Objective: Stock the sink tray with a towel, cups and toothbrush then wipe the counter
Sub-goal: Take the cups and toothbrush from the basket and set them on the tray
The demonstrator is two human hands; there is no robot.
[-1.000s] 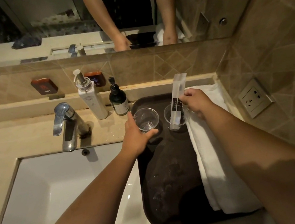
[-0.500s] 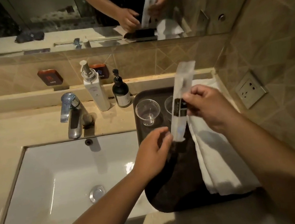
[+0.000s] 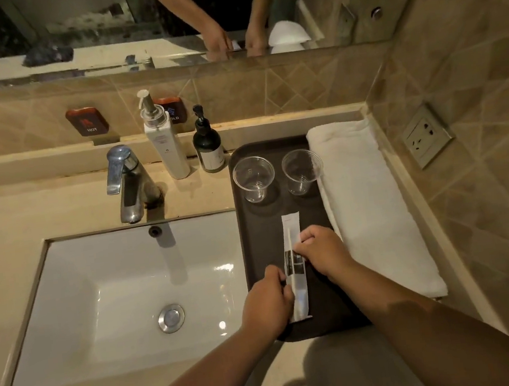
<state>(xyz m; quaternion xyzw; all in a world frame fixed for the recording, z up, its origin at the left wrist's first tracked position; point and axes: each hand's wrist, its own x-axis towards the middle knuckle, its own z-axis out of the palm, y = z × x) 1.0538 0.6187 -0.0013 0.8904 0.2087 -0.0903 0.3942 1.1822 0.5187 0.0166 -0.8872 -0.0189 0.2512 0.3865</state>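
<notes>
- Both hands meet low over the near half of a dark tray (image 3: 258, 288), pinching a wrapped toothbrush (image 3: 294, 265) that lies flat along the tray, pointing away from the person.
- Left hand (image 3: 268, 301) has its fingertips closed on the near left edge of the wrapper; right hand (image 3: 324, 253) has its fingers curled shut on the wrapper's right edge, slightly farther away.
- Beyond the hands, at the tray's far end, two clear plastic cups stand upright side by side, a left cup (image 3: 254, 177) and a right cup (image 3: 301, 170). Both look empty.
- Right of the hands, a folded white towel (image 3: 373, 204) lies along the tray's right edge; whether it sits fully inside the rim cannot be told.
- Left of the hands, a white sink basin (image 3: 125, 301) is set into the counter (image 3: 25, 214), with a chrome tap (image 3: 127, 182) behind it. Beyond the tap stand a tall white pump bottle (image 3: 165, 142) and a small dark pump bottle (image 3: 208, 147).
- Judged progress: towel, cups and toothbrush all seem placed; wiping the counter remains.
- Risk: the light wrapper could cling to the fingers on release and slide crooked or toward the tray's near rim.
- Risk: the cups look light, so a sleeve or cloth passing close could tip them.
</notes>
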